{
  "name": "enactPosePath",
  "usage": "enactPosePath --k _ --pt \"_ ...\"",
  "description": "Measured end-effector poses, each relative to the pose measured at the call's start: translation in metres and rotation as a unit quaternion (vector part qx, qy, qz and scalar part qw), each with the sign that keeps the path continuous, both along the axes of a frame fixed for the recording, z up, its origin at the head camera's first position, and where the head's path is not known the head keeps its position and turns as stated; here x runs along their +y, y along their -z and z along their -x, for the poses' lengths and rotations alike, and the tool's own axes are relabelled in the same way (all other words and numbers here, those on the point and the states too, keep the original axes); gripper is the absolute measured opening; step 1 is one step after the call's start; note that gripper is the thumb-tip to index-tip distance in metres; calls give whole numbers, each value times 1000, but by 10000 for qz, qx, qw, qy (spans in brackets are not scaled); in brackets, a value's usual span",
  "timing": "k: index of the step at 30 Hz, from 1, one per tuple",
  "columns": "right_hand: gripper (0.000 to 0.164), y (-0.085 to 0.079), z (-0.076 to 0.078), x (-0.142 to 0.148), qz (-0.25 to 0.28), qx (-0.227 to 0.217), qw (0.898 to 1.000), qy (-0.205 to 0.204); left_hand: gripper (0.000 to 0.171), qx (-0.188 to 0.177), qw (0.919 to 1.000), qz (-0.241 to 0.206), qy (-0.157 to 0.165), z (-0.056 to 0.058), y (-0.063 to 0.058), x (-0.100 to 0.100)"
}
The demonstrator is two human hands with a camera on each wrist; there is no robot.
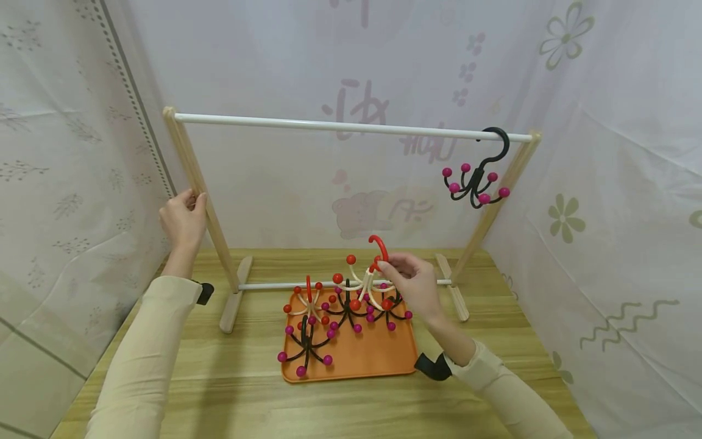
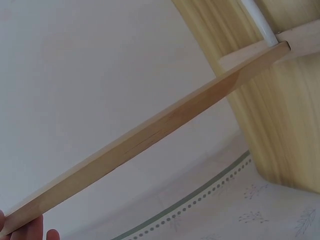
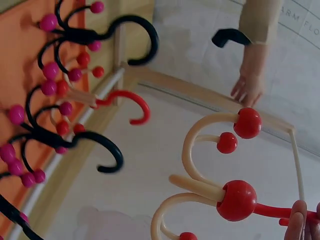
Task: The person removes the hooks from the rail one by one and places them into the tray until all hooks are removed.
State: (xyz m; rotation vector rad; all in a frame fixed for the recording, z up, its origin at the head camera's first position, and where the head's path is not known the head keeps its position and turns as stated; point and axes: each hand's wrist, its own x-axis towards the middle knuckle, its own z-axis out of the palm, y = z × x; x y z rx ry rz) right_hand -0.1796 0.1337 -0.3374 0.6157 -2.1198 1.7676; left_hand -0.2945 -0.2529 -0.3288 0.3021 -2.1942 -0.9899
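My left hand (image 1: 184,221) grips the left wooden post (image 1: 218,239) of a hanging rack about halfway up. In the left wrist view its fingertips (image 2: 33,229) curl round the post's edge. With the fingers of my right hand (image 1: 412,285), I pinch the red hook of a cream octopus-style hanger (image 3: 192,187) with red ball tips. That hanger is over the back of an orange tray (image 1: 362,360), arms downward. On the tray lie a cream hanger with a red hook (image 1: 309,289) and several black hangers (image 1: 306,344) with magenta balls.
A black hanger (image 1: 476,183) hangs by its hook near the right end of the white top rail (image 1: 329,125). The lower white bar (image 1: 274,285) runs behind the tray between wooden feet (image 1: 452,286). Patterned cloth (image 1: 614,201) surrounds the wooden table (image 1: 241,390).
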Motion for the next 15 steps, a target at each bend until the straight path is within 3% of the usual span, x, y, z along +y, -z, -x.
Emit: enactPosePath --k 8,15 --pt "13 34 -19 -8 -107 -88 9998 -115 38 -13 10000 -18 14 0 0 0" --pt "10 65 -31 -9 -207 255 9993 -183 39 -28 10000 -49 -10 1 0 0"
